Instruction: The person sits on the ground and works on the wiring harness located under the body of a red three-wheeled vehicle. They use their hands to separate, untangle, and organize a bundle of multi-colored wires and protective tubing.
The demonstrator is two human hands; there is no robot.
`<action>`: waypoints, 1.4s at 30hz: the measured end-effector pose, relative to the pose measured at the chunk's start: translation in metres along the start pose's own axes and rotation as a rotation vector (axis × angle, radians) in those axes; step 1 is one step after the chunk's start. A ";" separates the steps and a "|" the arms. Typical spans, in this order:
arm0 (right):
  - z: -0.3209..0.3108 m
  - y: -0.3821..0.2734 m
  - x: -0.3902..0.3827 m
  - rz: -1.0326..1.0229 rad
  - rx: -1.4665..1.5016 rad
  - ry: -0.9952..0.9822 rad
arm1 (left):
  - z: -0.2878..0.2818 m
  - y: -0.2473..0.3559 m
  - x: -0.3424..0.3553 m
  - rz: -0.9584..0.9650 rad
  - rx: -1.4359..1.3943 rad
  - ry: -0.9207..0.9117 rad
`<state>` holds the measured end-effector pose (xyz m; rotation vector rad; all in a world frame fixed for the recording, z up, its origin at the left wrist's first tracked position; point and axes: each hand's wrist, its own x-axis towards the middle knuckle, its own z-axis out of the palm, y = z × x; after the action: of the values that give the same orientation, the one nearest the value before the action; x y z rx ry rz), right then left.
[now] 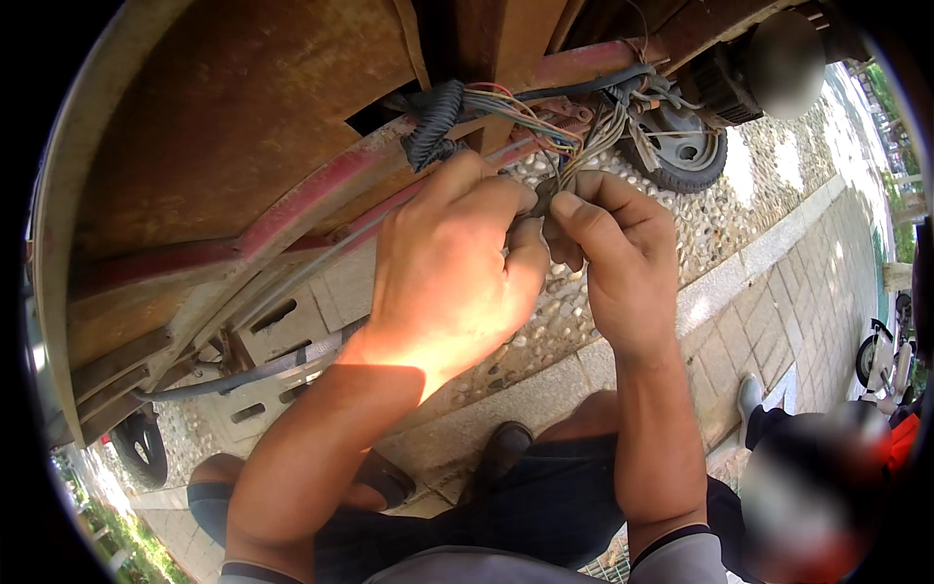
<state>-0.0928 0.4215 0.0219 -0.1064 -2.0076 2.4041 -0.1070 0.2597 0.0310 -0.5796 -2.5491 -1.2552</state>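
Note:
Multicoloured thin wires run out of a black corrugated sleeve and gather with greyish wires into one bundle under a rusty vehicle frame. My left hand is closed at the lower end of this bundle, its fingertips pinching a small dark piece, perhaps tape or a connector. Beside it, my right hand pinches the same wire bundle between thumb and fingers. The fingertips of both hands nearly meet. What lies inside the fingers is partly hidden.
A rusty panel with a red rail hangs close above at the left. A small wheel stands beyond the wires. Pebbled paving and brick paving lie below. Another person is close at the lower right.

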 end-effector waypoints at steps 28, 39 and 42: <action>-0.011 0.007 0.002 -0.027 0.020 -0.038 | -0.015 0.001 0.016 -0.123 -0.089 -0.147; -0.010 0.008 0.002 -0.017 0.056 -0.023 | -0.014 0.002 0.016 0.015 -0.038 -0.156; -0.010 0.009 0.002 -0.015 0.055 -0.024 | -0.013 0.000 0.019 0.051 0.005 -0.167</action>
<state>-0.0942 0.4298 0.0112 -0.0618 -1.9433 2.4605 -0.1232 0.2540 0.0459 -0.7730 -2.6520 -1.2305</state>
